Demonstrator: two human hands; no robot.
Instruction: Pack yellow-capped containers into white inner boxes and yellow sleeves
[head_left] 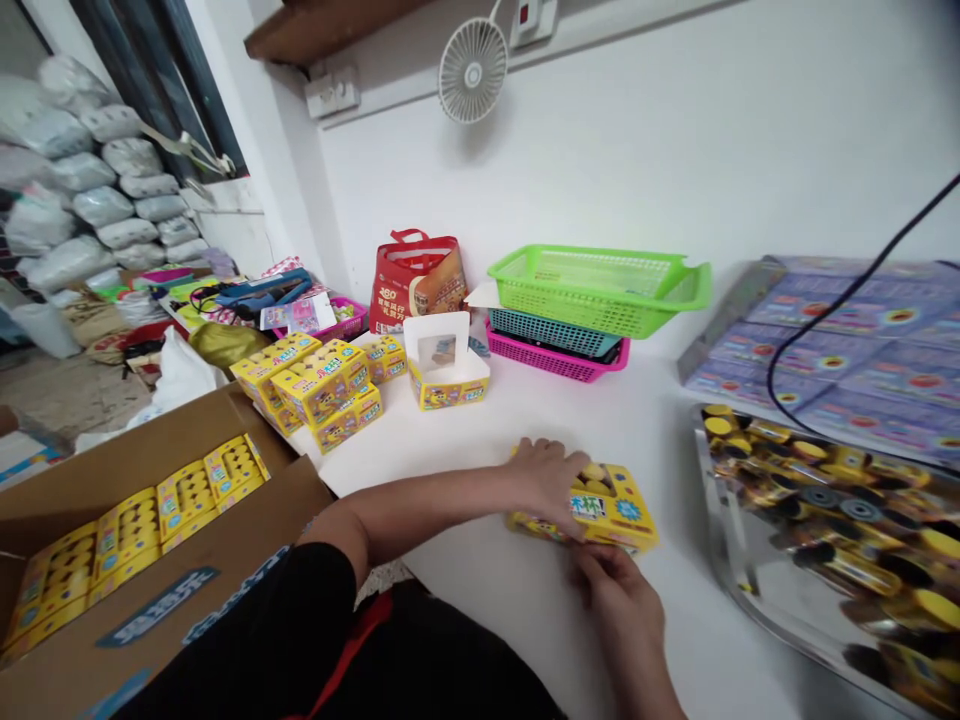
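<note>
The yellow carton lies on the white table, long axis crosswise, the left hand spread over its left end, the right hand curled closed under its near long edge

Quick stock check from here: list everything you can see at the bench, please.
table: 1, white, across the view
held box: 1, yellow, on the table between both grips
open box: 1, yellow and white, mid-table
closed boxes: about five, yellow, left of the open box
carton: 1, brown, lower left
carton boxes: four visible, yellow, in the carton
baskets: 3, green, teal and pink, stacked at the table's back
bag: 1, red, behind the boxes
tray: 1, shiny metal, right
printed sheets: several, blue, back right
cable: 1, black, over the sheets
fan: 1, white, on the wall
sacks: many, white, back left
left grip: 1, on top of the held box
right grip: 1, at the held box's near edge
</note>
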